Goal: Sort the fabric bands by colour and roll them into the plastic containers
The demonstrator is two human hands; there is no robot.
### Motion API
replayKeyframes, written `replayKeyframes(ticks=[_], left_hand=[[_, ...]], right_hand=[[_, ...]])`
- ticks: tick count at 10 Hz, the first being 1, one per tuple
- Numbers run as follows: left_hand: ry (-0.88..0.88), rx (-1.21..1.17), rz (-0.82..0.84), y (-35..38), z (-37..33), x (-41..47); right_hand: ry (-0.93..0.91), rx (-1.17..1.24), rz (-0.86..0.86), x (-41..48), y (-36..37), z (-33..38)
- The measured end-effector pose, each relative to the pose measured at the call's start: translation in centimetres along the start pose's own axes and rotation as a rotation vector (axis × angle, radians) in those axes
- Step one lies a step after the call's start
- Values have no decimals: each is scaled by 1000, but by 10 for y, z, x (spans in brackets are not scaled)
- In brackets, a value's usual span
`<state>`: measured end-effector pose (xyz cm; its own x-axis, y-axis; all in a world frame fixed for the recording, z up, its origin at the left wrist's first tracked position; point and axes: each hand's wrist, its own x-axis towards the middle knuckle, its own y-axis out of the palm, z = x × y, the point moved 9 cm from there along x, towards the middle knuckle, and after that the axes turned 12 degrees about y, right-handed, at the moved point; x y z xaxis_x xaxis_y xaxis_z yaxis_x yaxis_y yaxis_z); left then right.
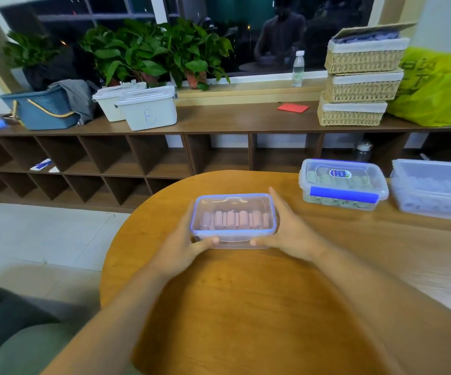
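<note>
We hold the clear, blue-rimmed container [246,234] over the wooden table [246,307] - left hand [181,246] and right hand [292,234] wrapped round its 2 ends, thumbs pressing the near wall. Pink bands [231,220] stand rolled inside in 1 row - blurred through the lid. The container hides most of our fingers.

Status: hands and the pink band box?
Grips: left hand and right hand on pink-band container, lid on. Right of it, green-band container, latched, apart. Nothing obstructing.

Dim, warm indoor light; dark window [246,31] shows reflections. Wide-angle bending at edges. Soft overall, forearms blurred; mild sheen on table [246,307].
</note>
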<state>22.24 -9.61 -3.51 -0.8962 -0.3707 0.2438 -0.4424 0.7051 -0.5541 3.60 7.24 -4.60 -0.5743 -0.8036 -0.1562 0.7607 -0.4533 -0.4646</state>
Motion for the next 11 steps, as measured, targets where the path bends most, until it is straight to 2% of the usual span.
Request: replayKeyframes(ticks=[1,2,5,6,7,8,9,10,11], left_hand=[[51,-215,-164,16,-2,-12],[62,-263,-204,20,5,-1],[1,-168,-189,24,35,52],[-38,-98,-244,23,39,73],[-176,0,-222,22,63,96],[-236,183,-170,21,85,121],[-217,421,-196,18,89,135],[-192,484,-279,14,87,138],[-173,578,-299,16,84,131]], right_hand=[[-88,245,-138,-25,13,0],[-162,286,-212,-24,16,3],[-104,284,-323,22,-1,-5],[-74,268,-414,47,-11,-11],[-77,253,-466,69,-18,-12],[-52,248,-481,89,-24,-17],[17,211,-513,100,-28,-24],[102,167,-588,102,-32,-38],[113,148,-613,97,-29,-41]])
